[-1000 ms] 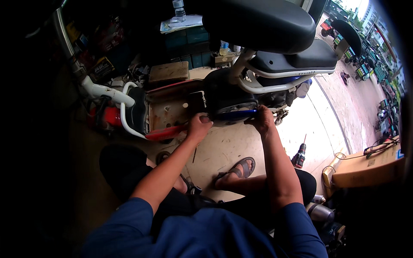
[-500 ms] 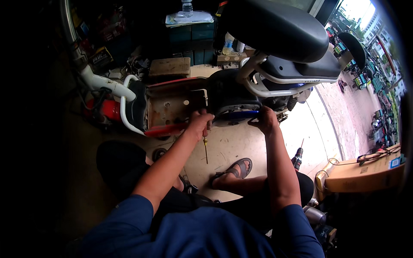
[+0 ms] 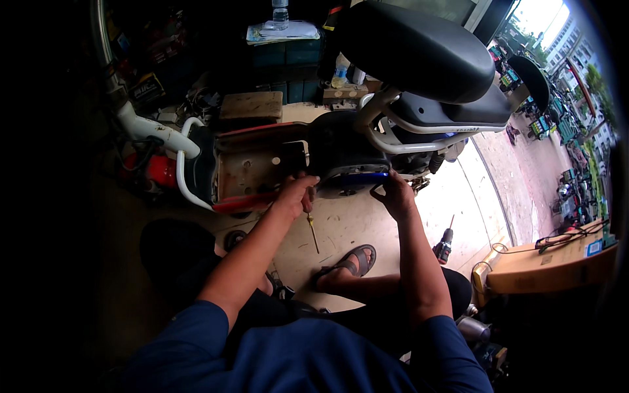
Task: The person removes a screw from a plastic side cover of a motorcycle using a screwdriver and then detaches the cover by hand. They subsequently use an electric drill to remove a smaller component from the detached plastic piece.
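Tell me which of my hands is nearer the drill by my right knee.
Right. Your right hand is up and left of the drill in the picture; your left hand, holding a slim tool, is farther left.

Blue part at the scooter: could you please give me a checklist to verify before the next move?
1. Right hand on the end of the blue part: ok.
2. Screwdriver in the left hand: ok.
3. Screwdriver tip set against the scooter: not ok, it points away.
4. Blue part firmly seated: cannot tell.
5. Drill apart from the right sandal: ok.
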`<state>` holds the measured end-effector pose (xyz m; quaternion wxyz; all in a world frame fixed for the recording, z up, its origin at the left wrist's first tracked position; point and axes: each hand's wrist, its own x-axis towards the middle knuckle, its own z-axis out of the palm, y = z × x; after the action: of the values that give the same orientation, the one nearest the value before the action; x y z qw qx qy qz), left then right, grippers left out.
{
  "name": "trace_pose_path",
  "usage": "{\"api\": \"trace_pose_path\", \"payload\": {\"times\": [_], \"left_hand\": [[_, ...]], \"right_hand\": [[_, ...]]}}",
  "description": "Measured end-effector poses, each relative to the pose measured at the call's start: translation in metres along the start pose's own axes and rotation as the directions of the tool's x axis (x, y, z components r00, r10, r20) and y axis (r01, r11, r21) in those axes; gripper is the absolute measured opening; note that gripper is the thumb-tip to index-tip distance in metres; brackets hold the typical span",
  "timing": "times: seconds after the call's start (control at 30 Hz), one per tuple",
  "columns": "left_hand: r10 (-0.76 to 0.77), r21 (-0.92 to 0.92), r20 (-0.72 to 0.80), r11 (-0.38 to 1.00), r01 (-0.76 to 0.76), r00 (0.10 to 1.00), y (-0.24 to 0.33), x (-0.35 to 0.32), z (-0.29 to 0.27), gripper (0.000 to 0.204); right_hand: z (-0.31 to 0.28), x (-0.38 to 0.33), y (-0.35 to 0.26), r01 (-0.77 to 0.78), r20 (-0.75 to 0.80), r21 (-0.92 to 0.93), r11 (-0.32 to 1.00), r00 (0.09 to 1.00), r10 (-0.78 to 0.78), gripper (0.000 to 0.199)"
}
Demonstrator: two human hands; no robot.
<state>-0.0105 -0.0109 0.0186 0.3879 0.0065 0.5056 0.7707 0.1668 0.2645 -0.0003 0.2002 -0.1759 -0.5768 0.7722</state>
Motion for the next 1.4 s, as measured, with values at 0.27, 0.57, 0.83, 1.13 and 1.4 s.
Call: {"api": "trace_pose_path", "payload": {"times": [0.27,0.57,0.83,1.13,1.4], "left_hand": [[0.004,0.527,-0.024,0.85,0.01,1.0,0.019,-0.023,0.02,0.029],[-0.067,0.265,0.011,0.962,0.061,0.998,0.035,0.008,0.002,0.027],[-0.17,0.163,-0.115,0.969,0.188,0.979,0.044,-0.014,0.038,0.027],[-0.087,0.322,-0.016,0.943,0.088,0.996,0.051,0.045,-0.009,0.036],[-0.075,0.268,-0.086,0.959,0.096,0.993,0.062,0.083,0.0,0.042]], "right_hand": [[0.014,-0.008,-0.021,-0.056,-0.01,-0.088,0.995,0.998,0.055,0.042],[0.027,0.006,-0.031,-0.16,-0.243,0.196,0.967,0.948,0.206,0.043],[0.016,0.009,-0.02,-0.121,-0.239,0.227,0.966,0.955,0.176,0.049],[0.029,0.009,-0.031,-0.142,-0.209,-0.013,0.99,0.968,0.136,0.053],[0.039,0.006,-0.042,-0.16,-0.25,0.038,0.986,0.954,0.164,0.066]]}}
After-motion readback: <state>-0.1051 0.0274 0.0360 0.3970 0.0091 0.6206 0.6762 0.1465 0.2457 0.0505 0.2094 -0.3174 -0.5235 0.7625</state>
